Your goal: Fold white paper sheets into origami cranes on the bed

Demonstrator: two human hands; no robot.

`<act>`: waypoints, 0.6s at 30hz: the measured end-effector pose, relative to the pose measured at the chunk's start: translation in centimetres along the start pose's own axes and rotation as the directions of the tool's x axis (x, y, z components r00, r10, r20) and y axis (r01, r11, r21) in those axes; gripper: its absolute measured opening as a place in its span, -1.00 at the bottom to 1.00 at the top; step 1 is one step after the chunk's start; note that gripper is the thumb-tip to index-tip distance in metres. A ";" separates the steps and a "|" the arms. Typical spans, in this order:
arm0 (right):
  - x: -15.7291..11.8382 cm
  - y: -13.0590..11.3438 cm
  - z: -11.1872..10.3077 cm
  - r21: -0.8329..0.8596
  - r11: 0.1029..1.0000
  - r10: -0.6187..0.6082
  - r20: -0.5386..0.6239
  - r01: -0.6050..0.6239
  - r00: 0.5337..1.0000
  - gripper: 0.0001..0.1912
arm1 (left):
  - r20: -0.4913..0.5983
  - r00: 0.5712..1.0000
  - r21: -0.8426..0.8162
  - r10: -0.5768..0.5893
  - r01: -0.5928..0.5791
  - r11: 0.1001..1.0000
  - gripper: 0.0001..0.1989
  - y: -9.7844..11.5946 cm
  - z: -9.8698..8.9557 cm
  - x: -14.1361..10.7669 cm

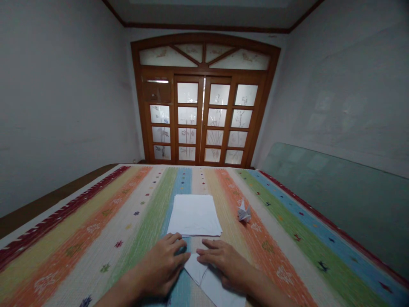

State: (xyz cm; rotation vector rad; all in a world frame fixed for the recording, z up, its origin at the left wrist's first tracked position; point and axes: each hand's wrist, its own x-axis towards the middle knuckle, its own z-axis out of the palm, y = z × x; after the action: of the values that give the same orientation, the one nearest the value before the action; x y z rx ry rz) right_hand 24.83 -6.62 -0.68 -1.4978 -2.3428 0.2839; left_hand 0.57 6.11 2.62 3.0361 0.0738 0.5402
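Note:
My left hand [159,266] and my right hand [223,264] lie flat, side by side, on a folded white paper sheet [211,283]. The sheet's near part runs out of the picture below, and my hands hide much of it. A diagonal fold shows between my hands. Just beyond my left fingertips lies a neat stack of white paper [194,215], its near edge almost touching them. A small white origami crane [243,212] stands further right, out of reach of my fingers and apart from the stack.
All this lies on a wide surface covered by a rainbow-striped woven cloth [96,251] with small stars. A large glass pane [322,200] leans along the right wall. Wooden glazed double doors [201,102] stand beyond the far edge.

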 end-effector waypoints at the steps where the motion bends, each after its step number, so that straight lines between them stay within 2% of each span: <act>1: 0.0 -0.1 0.0 -0.007 1.000 -0.001 0.003 0.001 1.000 -0.17 | 0.025 1.000 -0.008 0.007 -0.006 1.000 -0.67 0.4 0.3 0.1; 5: -0.2 -0.4 0.3 -0.023 1.000 0.009 -0.027 -0.010 1.000 -0.26 | 0.106 0.994 -0.055 0.020 -0.014 0.998 -0.47 1.0 0.8 0.2; 12: -0.2 -1.2 0.1 -0.026 1.000 -0.015 -0.154 0.011 0.988 -0.44 | 0.122 0.990 -0.067 0.073 -0.065 0.996 -0.61 1.0 0.8 0.4; 18: -0.2 -0.9 1.1 -0.075 0.997 -0.016 -0.309 -0.007 0.951 -0.65 | 0.044 0.999 -0.143 0.025 -0.019 0.990 -0.64 0.3 2.0 -0.1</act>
State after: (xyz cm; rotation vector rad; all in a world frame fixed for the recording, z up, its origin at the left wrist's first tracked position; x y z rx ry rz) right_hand 23.69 -7.20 -1.41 -1.4510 -2.1257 -0.0416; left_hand 1.17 5.68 0.78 2.9110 -0.0006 0.4568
